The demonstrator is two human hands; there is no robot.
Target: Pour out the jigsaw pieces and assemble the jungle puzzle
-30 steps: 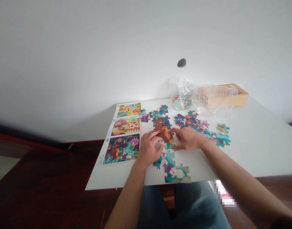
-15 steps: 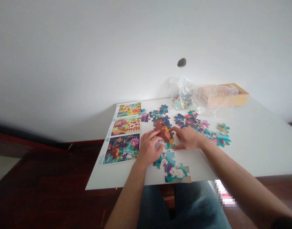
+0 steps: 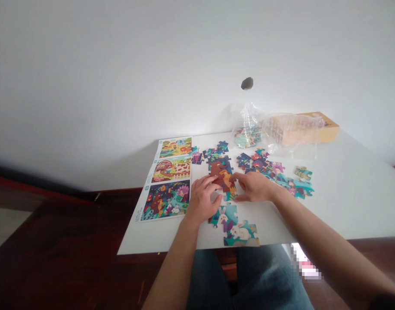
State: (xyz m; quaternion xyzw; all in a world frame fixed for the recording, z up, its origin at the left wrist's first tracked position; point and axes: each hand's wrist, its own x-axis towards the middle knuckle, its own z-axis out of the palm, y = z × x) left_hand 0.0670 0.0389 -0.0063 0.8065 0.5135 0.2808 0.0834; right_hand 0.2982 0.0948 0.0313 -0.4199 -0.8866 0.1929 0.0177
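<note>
While both hands work mid-table, a white table (image 3: 346,202) bears a three-picture printed sheet (image 3: 165,200) and scattered jigsaw pieces (image 3: 258,161). A brown jigsaw cluster (image 3: 220,172) lies between the left hand (image 3: 202,199) and right hand (image 3: 253,187), which stand apart, fingertips on it, any grip unclear. Joining pieces appears in hand; the next fit seemingly calls for aligning tabs.

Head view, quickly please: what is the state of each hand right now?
Left hand: open, fingers resting on the jigsaw pieces, no grip visible.
Right hand: open, fingertips touching the same pieces, no grip visible.
</note>
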